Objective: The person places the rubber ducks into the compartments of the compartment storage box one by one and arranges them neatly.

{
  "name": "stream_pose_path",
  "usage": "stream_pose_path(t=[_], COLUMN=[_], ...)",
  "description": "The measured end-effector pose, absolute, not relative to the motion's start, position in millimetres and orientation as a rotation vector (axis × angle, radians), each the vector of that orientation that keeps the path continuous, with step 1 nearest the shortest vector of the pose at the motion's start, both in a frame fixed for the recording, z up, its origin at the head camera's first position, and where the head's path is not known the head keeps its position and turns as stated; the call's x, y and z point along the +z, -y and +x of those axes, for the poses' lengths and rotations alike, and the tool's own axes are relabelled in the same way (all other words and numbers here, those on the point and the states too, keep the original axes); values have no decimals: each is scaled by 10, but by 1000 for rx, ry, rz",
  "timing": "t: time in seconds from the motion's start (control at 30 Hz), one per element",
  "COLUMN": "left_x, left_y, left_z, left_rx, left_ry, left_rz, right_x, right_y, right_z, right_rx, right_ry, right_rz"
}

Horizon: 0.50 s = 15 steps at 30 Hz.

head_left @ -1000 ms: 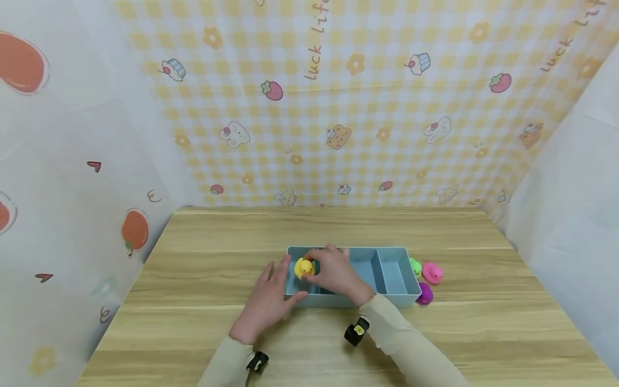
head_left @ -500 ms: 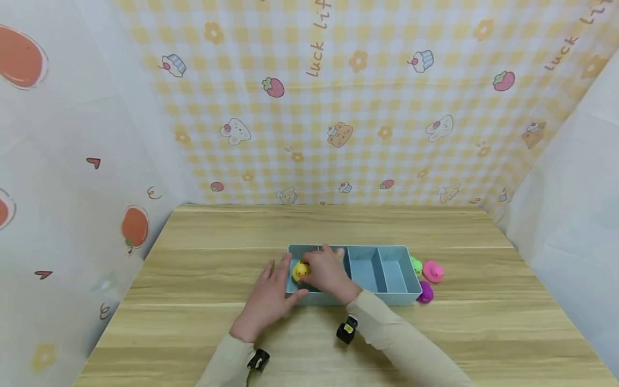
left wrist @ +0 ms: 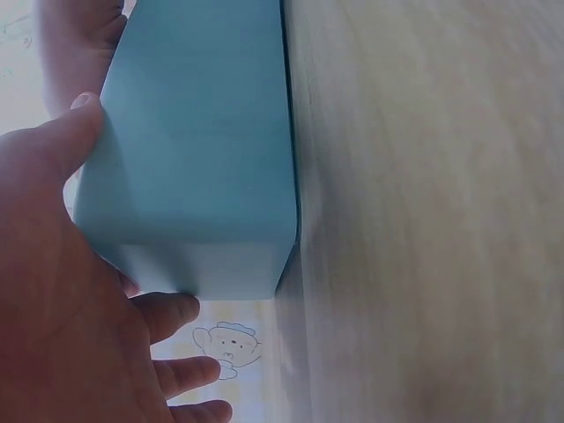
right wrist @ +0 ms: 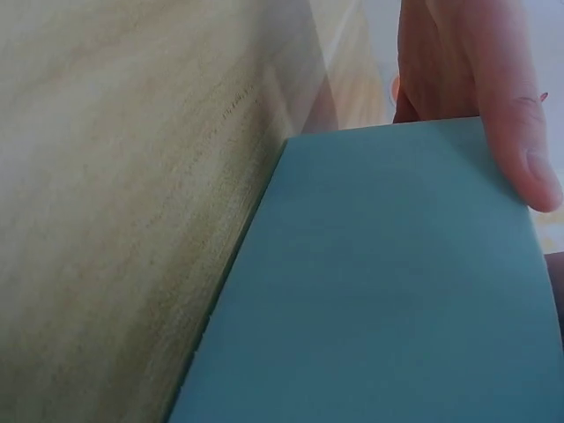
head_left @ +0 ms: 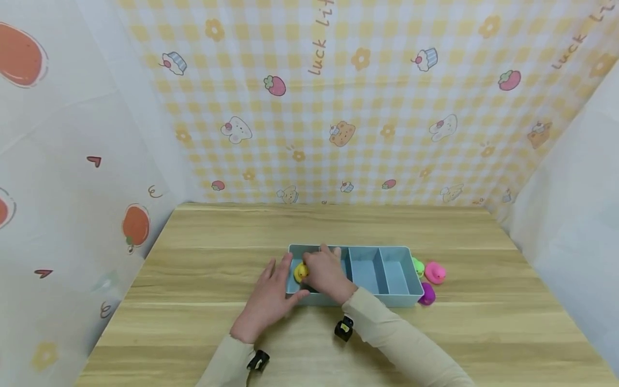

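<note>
A yellow toy duck (head_left: 300,272) is low in the leftmost compartment of a blue-grey divided box (head_left: 355,300). My right hand (head_left: 328,273) reaches over the box from the front, its curled fingers pinching the duck's right side; the fingertips are partly hidden. At the box's left end, my left hand (head_left: 267,299) lies with fingers extended along the end wall and the thumb on the front rim. The left wrist view shows that thumb (left wrist: 77,132) against the box's edge. In the right wrist view the box's front wall (right wrist: 379,273) fills much of the picture.
To the right of the box, a green duck (head_left: 418,267), a pink duck (head_left: 436,273) and a purple duck (head_left: 427,294) sit close together on the wooden table (head_left: 483,322). A patterned cloth (head_left: 367,107) hangs behind the table.
My right hand has moved slightly left and down into the box with the yellow duck, which now sits lower in the left compartment. The left hand has stayed on the box's end.
</note>
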State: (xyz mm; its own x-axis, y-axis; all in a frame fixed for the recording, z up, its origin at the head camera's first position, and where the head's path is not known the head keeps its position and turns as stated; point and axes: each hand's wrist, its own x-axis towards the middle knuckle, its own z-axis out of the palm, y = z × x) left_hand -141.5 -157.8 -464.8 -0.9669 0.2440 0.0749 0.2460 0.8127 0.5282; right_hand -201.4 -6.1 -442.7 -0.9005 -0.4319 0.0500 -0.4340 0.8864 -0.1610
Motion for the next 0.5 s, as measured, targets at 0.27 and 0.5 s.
stream_pose_path(t=[0.27, 0.5], left_x=[-4637, -4621], left_y=[1585, 1577], left_z=[-1400, -1409], left_rx=[-855, -853], left_ry=[2992, 2994], left_rz=[-413, -418], right_x=[-4412, -4313], right_y=[66, 3], right_z=[-2012, -1979], right_rx=[214, 300], right_ry=[3078, 3063], right_rz=[738, 773])
